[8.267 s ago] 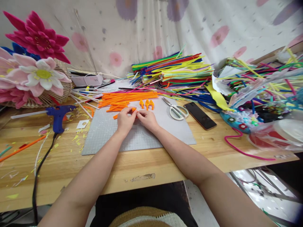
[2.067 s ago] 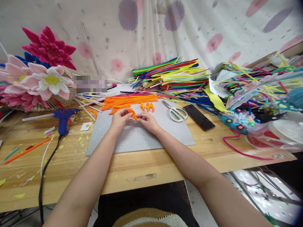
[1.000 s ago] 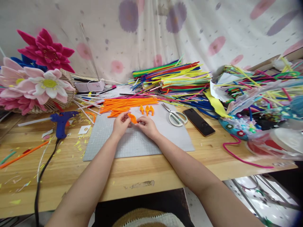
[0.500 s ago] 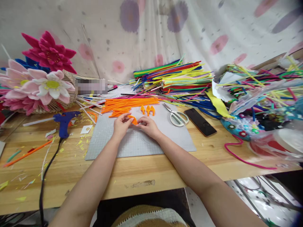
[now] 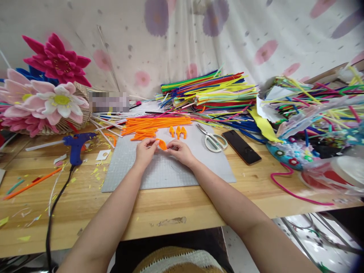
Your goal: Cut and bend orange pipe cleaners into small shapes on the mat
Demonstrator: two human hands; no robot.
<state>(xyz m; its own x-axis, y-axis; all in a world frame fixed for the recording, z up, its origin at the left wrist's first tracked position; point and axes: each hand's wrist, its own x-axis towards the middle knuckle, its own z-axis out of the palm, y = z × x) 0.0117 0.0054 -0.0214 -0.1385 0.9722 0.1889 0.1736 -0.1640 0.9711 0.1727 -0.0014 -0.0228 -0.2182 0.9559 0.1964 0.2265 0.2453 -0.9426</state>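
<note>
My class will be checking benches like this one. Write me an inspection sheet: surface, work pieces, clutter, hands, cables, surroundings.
Surface: wooden table, worn patch near the front edge; grey cutting mat on it.
Work pieces: orange piece held above the mat; small orange shapes and orange stems beyond it.
Clutter: yellow scraps on the left; scissors and phone on the right; mixed coloured stems heaped behind.
Hands: left hand and right hand both pinch the orange piece.
Cables: black cord runs from the blue glue gun over the front edge; plug not visible.
Surroundings: floral curtain behind; pink flower at left.
</note>
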